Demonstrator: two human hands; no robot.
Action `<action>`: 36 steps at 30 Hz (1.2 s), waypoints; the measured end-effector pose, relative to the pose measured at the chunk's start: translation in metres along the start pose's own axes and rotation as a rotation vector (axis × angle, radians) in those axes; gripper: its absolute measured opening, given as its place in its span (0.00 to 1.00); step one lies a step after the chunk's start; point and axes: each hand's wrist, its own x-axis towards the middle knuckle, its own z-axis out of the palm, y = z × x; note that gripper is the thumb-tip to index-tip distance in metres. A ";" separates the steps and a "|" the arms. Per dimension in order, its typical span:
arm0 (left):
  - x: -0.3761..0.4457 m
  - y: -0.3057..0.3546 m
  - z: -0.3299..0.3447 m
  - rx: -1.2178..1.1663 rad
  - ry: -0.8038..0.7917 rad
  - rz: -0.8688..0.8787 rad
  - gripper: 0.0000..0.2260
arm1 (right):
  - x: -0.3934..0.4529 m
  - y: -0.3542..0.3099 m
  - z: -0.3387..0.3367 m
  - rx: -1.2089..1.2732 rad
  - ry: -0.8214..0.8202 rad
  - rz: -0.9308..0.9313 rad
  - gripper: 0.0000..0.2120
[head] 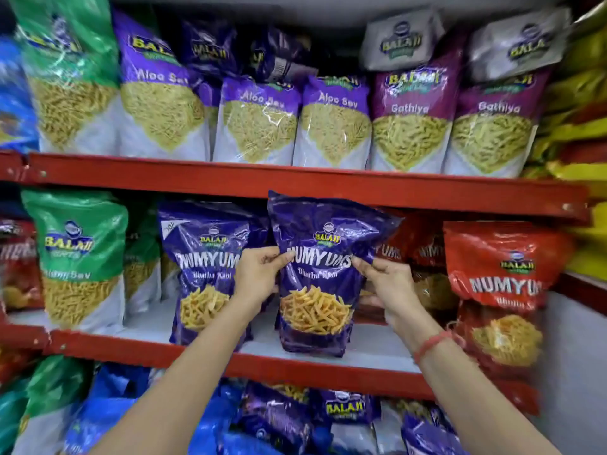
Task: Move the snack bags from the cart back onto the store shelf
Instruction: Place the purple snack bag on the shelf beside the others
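Observation:
A purple Numyums snack bag [320, 290] stands upright on the middle shelf [377, 351], its base near the shelf's front edge. My left hand [259, 277] grips the bag's left side and my right hand [387, 287] grips its right side, thumbs on the front. A matching purple Numyums bag [203, 274] stands just to its left. The top of the held bag reaches the red rail [295, 183] of the shelf above. The cart is not in view.
Red Numyums bags [502, 284] stand to the right, a green sev bag [78, 257] to the left. The upper shelf holds Aloo Sev [331, 123] and Gathiya bags [407, 126]. Blue and purple bags [341, 412] fill the shelf below. A white wall [578, 372] lies at far right.

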 end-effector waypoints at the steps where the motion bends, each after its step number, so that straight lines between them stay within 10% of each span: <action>1: 0.011 -0.014 0.004 0.023 0.014 -0.003 0.24 | 0.009 0.006 0.002 0.014 0.010 0.023 0.16; 15: 0.055 -0.038 0.039 0.386 0.335 -0.159 0.12 | 0.093 0.043 0.033 -0.073 0.051 0.122 0.09; 21: 0.032 -0.060 0.040 0.192 0.248 -0.181 0.26 | 0.075 0.063 0.032 -0.291 0.068 0.011 0.30; 26: -0.002 -0.078 0.033 -0.043 0.180 -0.404 0.38 | 0.048 0.082 0.029 0.012 -0.113 0.114 0.56; 32: -0.016 -0.078 0.019 -0.115 -0.042 -0.360 0.35 | 0.029 0.094 0.032 0.044 -0.180 0.187 0.42; 36: -0.027 -0.077 0.005 -0.092 -0.103 -0.326 0.45 | 0.015 0.095 0.030 -0.042 -0.209 0.199 0.51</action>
